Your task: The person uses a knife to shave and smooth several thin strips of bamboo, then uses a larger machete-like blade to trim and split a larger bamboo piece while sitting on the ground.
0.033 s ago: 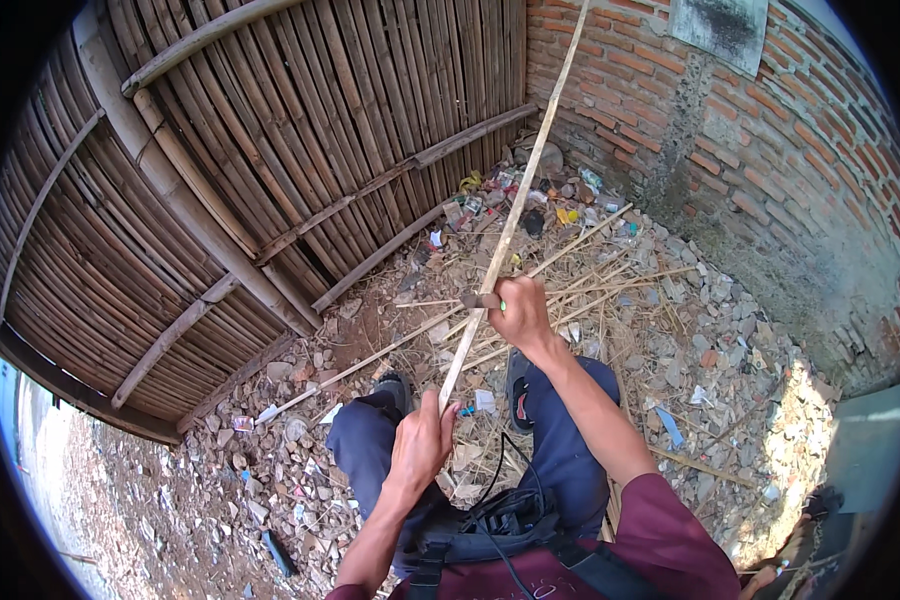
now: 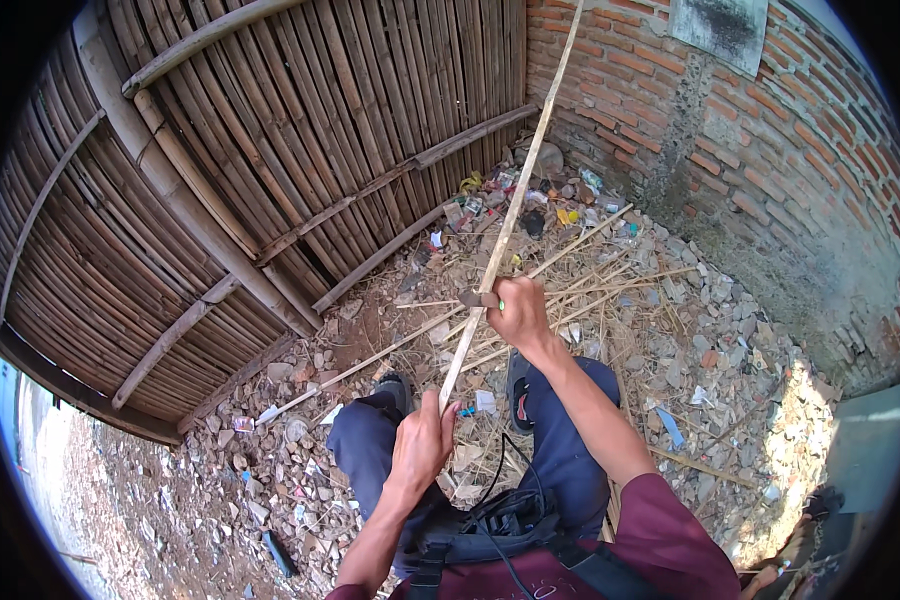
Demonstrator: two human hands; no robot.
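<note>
Between the knees and the far corner, the pale strip slants up and away, its near end in the left hand and its far end running out of view at the top. That hand is closed around the near end, thumb along its right side. The right hand is curled around the handle of a knife, whose dark blade crosses the strip and appears to touch it.

Thin and dry-looking, probably split bamboo, the strip should be light but long enough to sway at its far end. It is likely stiff yet springy, apt to split along the grain, with edges that could cut or splinter. The near end suits a firm grip, fingers kept clear of the blade.

Farther out, loose sticks lie across rubble around the shoes. A slatted fence stands left, a brick wall right.
</note>
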